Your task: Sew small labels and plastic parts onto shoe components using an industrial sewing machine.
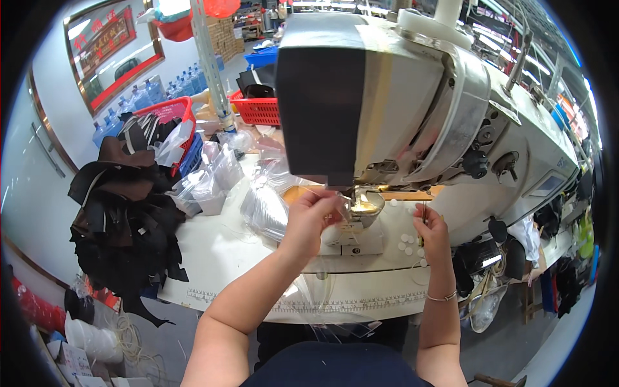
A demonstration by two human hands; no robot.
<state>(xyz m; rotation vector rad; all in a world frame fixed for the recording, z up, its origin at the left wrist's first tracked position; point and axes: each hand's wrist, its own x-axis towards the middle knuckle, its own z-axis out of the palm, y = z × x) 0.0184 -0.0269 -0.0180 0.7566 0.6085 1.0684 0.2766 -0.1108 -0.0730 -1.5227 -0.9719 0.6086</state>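
Observation:
My left hand (314, 216) is closed in a pinch beside the needle area of a large white sewing machine (412, 103). What its fingertips hold is too small and blurred to make out. Transparent plastic film (314, 289) hangs over the table's front edge below that hand. To the right of the needle, my right hand (433, 227) is closed around a slim metal tool (423, 211), pointing up, whose exact kind I cannot tell. Several small white discs (406, 246) lie on the machine bed beside my right hand. A lit metal part (366, 205) sits under the machine head, between both hands.
Dark fabric scraps (126, 219) heap over the left side of the white table (213, 248). Bundled transparent plastic (265, 203) lies left of the needle. Red baskets (255, 111) stand behind. A printed ruler strip (258, 309) runs along the front edge.

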